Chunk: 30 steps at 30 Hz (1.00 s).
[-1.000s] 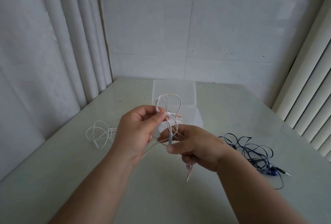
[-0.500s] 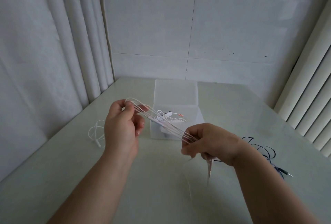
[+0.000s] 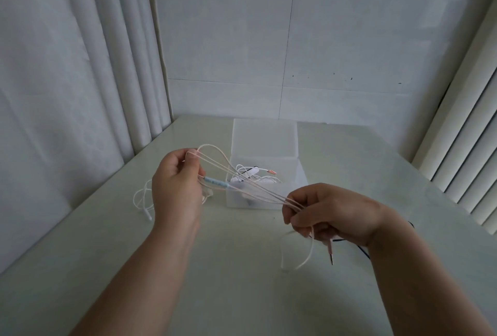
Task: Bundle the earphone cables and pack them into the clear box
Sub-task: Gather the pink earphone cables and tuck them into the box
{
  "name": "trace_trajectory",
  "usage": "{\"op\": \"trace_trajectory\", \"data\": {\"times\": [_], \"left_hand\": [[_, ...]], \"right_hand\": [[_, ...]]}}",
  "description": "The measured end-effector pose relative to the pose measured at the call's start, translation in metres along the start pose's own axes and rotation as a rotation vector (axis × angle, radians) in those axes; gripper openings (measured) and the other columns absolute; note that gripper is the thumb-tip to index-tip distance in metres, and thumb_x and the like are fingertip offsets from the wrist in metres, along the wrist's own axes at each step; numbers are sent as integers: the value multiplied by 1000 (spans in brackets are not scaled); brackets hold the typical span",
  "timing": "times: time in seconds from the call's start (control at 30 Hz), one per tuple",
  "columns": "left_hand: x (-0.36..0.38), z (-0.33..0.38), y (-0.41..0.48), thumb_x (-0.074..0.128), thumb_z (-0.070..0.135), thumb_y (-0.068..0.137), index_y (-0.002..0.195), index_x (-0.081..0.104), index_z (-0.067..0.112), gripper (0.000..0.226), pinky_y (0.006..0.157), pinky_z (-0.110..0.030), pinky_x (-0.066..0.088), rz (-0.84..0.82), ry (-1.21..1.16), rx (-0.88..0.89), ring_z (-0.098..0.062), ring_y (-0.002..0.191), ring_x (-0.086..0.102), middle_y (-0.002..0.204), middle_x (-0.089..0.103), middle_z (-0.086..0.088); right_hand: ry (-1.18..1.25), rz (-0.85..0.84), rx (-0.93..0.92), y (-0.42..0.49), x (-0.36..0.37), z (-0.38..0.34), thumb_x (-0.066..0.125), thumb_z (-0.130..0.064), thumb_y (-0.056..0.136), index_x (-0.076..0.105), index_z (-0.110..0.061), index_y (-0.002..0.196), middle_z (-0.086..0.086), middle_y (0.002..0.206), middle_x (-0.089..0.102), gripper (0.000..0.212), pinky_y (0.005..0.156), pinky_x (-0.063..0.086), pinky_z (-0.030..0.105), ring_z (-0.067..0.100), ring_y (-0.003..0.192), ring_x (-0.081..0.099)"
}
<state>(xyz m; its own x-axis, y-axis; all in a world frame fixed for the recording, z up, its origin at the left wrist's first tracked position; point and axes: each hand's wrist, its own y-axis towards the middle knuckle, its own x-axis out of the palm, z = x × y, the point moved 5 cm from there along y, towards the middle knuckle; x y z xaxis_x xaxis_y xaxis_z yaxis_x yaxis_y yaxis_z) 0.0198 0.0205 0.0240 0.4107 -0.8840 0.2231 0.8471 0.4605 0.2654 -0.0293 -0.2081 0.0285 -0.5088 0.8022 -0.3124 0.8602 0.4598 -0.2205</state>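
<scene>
found the pale pink earphone cable (image 3: 274, 197) lifted off the bench (image 3: 242, 268), drawn out in several near-parallel strands above its middle, in front of the clear box (image 3: 265, 139). saw the left hand (image 3: 176, 187) raised toward the left side, its grip closed on the cable, pinching the looped end between thumb and fingers, with one rounded loop arching above the thumb. noted a light blue inline remote (image 3: 216, 182) on one strand, just beside that hand. saw the right hand (image 3: 330, 212) lower and nearer the right side, its grip likewise closed on the cable, with fingers curled round the strands at the point of gathering. below that hand, found a slack loop of the same cable hanging toward the bench and the plug (image 3: 330, 251) dangling tip down; could not tell whether either touched the surface.

placed the clear box toward the far edge, about midway along it, open at the top, with a tall frosted panel rising at its far side. made out white earphones (image 3: 252, 174) coiled inside it. spotted a loose white cable (image 3: 141, 198) lying near the left edge, partly hidden behind the left hand. caught a dark blue cable (image 3: 363, 250) toward the right edge, mostly covered by the right forearm. took in pale curtains along the left and vertical blinds along the right.
</scene>
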Motion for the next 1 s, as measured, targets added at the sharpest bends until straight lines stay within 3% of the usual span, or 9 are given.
{"op": "trace_trajectory", "data": {"times": [0.1, 0.17, 0.27, 0.37, 0.5, 0.6, 0.73, 0.87, 1.0], "left_hand": [[3, -5, -1, 53, 18, 97, 78, 64, 16, 21, 45, -23, 35, -33, -13, -83, -7, 43, 39, 59, 51, 3], [7, -9, -2, 53, 11, 96, 86, 64, 13, 15, 50, -25, 39, -66, -64, -189, -6, 43, 44, 57, 52, 2], [8, -18, -1, 44, -1, 93, 92, 55, 16, 21, 62, -32, 48, -82, -359, -435, -16, 51, 53, 60, 53, -3], [8, -22, -1, 34, -4, 88, 92, 52, 15, 26, 61, -33, 45, -73, -562, -553, -17, 46, 45, 58, 45, -3], [7, -24, 3, 30, -4, 82, 88, 51, 17, 30, 48, -24, 30, -65, -624, -533, -13, 41, 33, 58, 38, -1], [4, -20, 4, 32, -5, 83, 85, 52, 18, 30, 40, -18, 27, -66, -610, -477, -10, 38, 31, 58, 39, 0], [9, -12, 2, 39, -6, 90, 82, 52, 18, 29, 46, -21, 35, -123, -577, -394, -11, 42, 41, 64, 49, -3], [12, -6, 0, 41, -5, 92, 81, 54, 19, 29, 48, -24, 32, -175, -552, -325, -11, 42, 39, 63, 51, -2], [11, -4, 1, 42, -5, 92, 81, 55, 18, 28, 46, -23, 31, -177, -555, -293, -11, 44, 36, 64, 52, -1]], "right_hand": [[-228, 135, 41, 2, -4, 2, 67, -15, 86, 68, -11, 81, -1, 72, 74, 7, 46, 32, 22, 14, 48, 36], [-404, 241, 80, 5, -8, 2, 65, -23, 89, 69, -12, 82, -3, 75, 75, 13, 43, 33, 14, 6, 41, 39], [-530, 328, 125, 9, -11, 5, 62, -32, 91, 68, -14, 81, -7, 63, 65, 22, 42, 31, 9, 0, 36, 44], [-578, 384, 107, 12, -16, 7, 64, -39, 88, 66, -19, 72, -8, 60, 53, 26, 55, 35, 19, 1, 47, 42], [-441, 233, 104, 11, -9, 10, 67, -19, 83, 64, -18, 70, -8, 59, 53, 14, 55, 38, 21, 10, 53, 42], [-373, 146, 114, 8, -4, 9, 65, -9, 83, 70, -19, 78, -8, 64, 68, 12, 47, 37, 17, 10, 50, 44], [-471, 269, 109, 9, -10, 5, 61, -18, 90, 70, -10, 85, -2, 79, 77, 13, 41, 30, 7, 0, 39, 44], [-610, 381, 129, 13, -17, 8, 55, -34, 94, 65, -20, 82, -7, 63, 70, 22, 52, 36, 16, -3, 47, 49], [-635, 422, 116, 14, -19, 7, 58, -35, 93, 66, -19, 78, -6, 66, 58, 23, 55, 37, 21, 5, 54, 47]]}}
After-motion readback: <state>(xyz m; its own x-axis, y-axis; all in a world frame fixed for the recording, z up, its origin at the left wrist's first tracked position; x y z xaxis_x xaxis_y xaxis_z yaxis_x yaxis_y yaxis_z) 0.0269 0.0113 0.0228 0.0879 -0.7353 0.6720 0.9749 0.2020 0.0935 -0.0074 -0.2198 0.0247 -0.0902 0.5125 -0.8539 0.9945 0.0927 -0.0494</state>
